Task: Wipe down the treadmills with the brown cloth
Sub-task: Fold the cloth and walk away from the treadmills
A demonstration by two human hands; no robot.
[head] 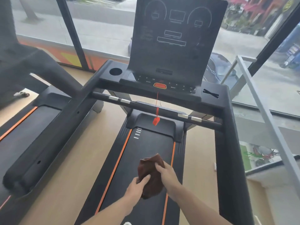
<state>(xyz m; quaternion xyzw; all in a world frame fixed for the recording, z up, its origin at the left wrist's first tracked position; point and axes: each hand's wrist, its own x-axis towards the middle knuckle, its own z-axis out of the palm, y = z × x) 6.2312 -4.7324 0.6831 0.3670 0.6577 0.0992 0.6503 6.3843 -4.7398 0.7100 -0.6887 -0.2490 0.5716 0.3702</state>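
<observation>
Both hands held the brown cloth (pixel 150 174) bunched up in the air above the black belt (pixel 146 153) of the treadmill (pixel 227 127). The left hand (pixel 138 186) pinched the cloth's near left edge, its thumb lying over the fabric, while the right hand (pixel 167 172) gripped the cloth's right side with fingers curled into the folds; the two hands were close together, the cloth between them. Orange stripes (pixel 116 164) ran along the belt on either side of the hands. Ahead of the hands and above them a red safety clip (pixel 156 121) hung on a red cord from the red stop button (pixel 159 85) on the console. Farther ahead and to the left of the hands sat a round cup holder (pixel 115 71) sunk in the console tray; its inside was dark, and I could not tell whether it held anything. The dark display panel (pixel 177 34) stood upright behind the buttons. Left of the hands, well apart, stood a second treadmill (pixel 29 120).
</observation>
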